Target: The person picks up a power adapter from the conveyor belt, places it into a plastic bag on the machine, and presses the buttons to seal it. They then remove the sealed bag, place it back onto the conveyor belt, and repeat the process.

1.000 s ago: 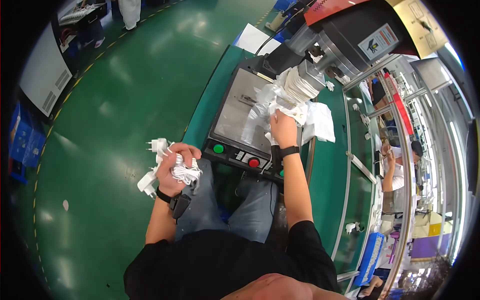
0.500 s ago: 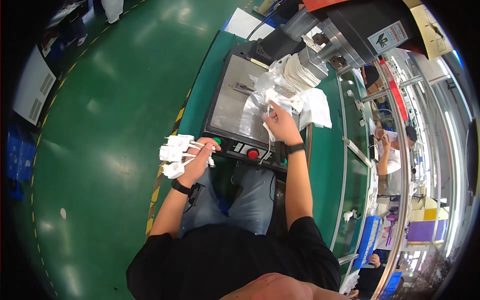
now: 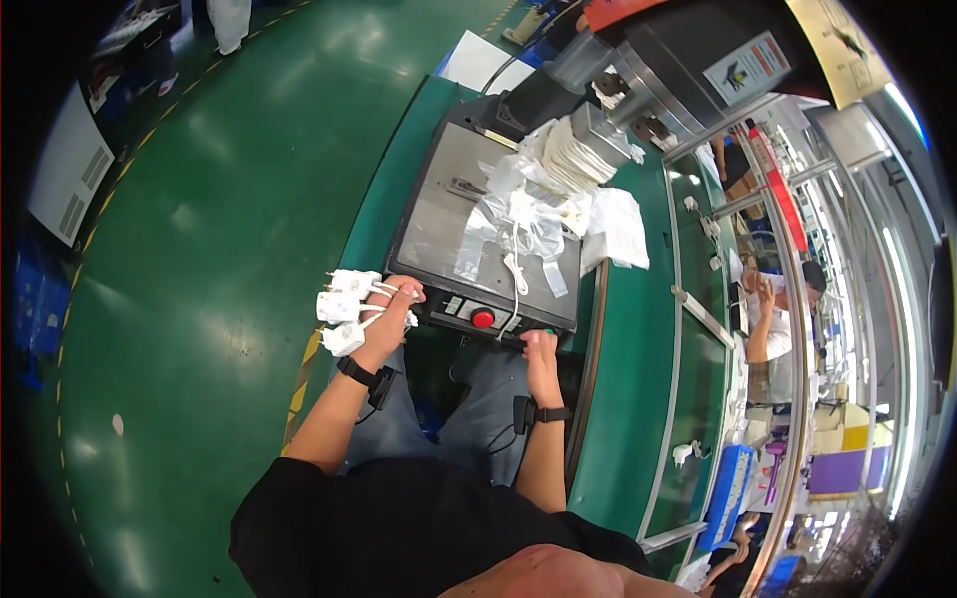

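Note:
My left hand (image 3: pixel 387 321) is closed round the thin cables of several white power adapters (image 3: pixel 340 307), whose bodies stick out on its left side. It rests at the left front corner of the press machine (image 3: pixel 424 224), over the spot of a green button. My right hand (image 3: pixel 541 361) is at the right end of the front panel, its fingertips at another green button (image 3: pixel 550 332) and no object visible in them. On the metal bed, under the press head (image 3: pixel 604 130), lies a white adapter (image 3: pixel 520 209) on clear plastic film. Its white cable (image 3: pixel 515 274) hangs over the front edge.
A red button (image 3: pixel 482 318) sits mid-panel. A stack of white sheets or pouches (image 3: pixel 576 157) stands under the press head, with white bags (image 3: pixel 615 227) to its right. Beyond the green bench run a metal-railed line and a blue bin (image 3: pixel 726 496). Another person (image 3: pixel 773 314) sits across.
My right hand has let go of the white adapter and cable on the bed and drawn back to the panel's right end. My left hand still holds its adapters.

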`<state>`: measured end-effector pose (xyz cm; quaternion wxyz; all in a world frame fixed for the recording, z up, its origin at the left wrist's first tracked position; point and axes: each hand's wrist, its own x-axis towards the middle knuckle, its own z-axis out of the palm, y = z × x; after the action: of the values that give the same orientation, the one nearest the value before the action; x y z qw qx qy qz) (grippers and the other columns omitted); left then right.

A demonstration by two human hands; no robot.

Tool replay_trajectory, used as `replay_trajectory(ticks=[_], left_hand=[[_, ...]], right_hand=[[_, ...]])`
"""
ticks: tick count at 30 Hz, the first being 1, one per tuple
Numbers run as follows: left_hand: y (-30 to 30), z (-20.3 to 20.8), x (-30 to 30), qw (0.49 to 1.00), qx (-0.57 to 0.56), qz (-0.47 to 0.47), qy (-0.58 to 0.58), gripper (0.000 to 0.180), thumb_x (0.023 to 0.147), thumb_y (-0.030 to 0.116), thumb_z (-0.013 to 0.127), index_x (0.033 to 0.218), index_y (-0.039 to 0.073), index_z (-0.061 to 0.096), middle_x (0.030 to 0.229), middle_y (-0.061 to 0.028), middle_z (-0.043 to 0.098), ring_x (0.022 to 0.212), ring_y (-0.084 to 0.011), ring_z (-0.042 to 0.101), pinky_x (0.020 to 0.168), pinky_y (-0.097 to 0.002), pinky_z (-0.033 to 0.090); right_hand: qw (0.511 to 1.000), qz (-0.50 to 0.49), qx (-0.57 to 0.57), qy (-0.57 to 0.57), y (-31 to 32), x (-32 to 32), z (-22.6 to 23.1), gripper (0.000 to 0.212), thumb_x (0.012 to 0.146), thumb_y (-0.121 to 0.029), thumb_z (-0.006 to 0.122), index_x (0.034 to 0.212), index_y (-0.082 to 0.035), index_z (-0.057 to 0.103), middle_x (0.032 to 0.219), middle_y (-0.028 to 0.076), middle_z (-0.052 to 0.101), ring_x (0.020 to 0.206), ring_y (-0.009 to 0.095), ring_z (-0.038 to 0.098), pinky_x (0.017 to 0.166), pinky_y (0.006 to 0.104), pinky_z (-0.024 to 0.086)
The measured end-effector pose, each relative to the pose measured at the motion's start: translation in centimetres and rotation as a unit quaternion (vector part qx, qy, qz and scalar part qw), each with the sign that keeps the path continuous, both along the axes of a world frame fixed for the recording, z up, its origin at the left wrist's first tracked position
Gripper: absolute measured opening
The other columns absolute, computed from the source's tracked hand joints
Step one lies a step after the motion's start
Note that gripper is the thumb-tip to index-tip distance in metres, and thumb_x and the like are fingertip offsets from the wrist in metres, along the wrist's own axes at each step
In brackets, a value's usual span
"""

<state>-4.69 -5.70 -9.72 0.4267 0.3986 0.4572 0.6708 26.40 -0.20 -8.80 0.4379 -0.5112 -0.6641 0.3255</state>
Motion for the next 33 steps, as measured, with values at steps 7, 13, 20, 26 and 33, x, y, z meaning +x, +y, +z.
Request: replay_trajectory(ticks=[7,13,20,26,33], left_hand=[[-2.5,1.8,-1.3,0.997,-0.052,-0.015,-0.052,0.032,0.105,0.024,0.047,0.119,0.0,0.063,0.113,-0.0114,0.068,0.106,-0.0168,0.062,0.093,-0.0321,0.047],[-6.9,12.3,1.6,0.996,0.058,-0.055,-0.041,0.038,0.103,0.022,0.045,0.127,-0.003,0.06,0.128,-0.0172,0.064,0.121,-0.0235,0.058,0.104,-0.037,0.044],[-8.5,13.4,-1.0,0.941,0.128,-0.132,-0.285,0.045,0.098,0.022,0.048,0.133,-0.005,0.055,0.134,-0.0202,0.06,0.126,-0.0329,0.055,0.108,-0.0419,0.042],[-6.1,16.0,-2.5,0.911,0.217,0.009,-0.35,0.047,0.097,0.023,0.045,0.136,-0.004,0.052,0.136,-0.0222,0.056,0.131,-0.0342,0.051,0.105,-0.0416,0.044],[-5.4,18.8,8.7,0.913,0.059,-0.171,-0.365,0.061,0.103,0.04,0.037,0.145,-0.003,0.036,0.146,-0.0215,0.047,0.132,-0.0374,0.047,0.111,-0.0525,0.04]], right_hand=[[0.93,0.253,-0.159,-0.216,-2.7,-5.5,7.8,0.051,0.083,-0.033,0.079,0.119,-0.001,0.06,0.125,0.021,0.06,0.121,0.034,0.057,0.094,0.0386,0.048],[0.939,0.294,0.165,-0.063,-7.7,-15.4,9.8,0.063,0.073,-0.024,0.087,0.123,0.001,0.058,0.112,0.013,0.067,0.105,0.028,0.065,0.092,0.0377,0.05],[0.83,0.488,-0.251,0.1,-8.1,-16.7,4.7,0.024,0.094,-0.023,0.067,0.102,-0.001,0.062,0.093,0.009,0.066,0.082,0.02,0.062,0.074,0.0337,0.051],[0.896,0.443,-0.038,0.012,-7.2,-12.1,13.8,0.016,0.102,-0.015,0.054,0.097,-0.002,0.062,0.081,0.006,0.066,0.076,0.014,0.063,0.07,0.0302,0.05],[0.931,0.334,0.067,0.133,-10.7,-1.9,25.6,0.033,0.105,-0.027,0.052,0.083,-0.002,0.057,0.074,0.004,0.062,0.067,0.014,0.058,0.061,0.0322,0.047]])
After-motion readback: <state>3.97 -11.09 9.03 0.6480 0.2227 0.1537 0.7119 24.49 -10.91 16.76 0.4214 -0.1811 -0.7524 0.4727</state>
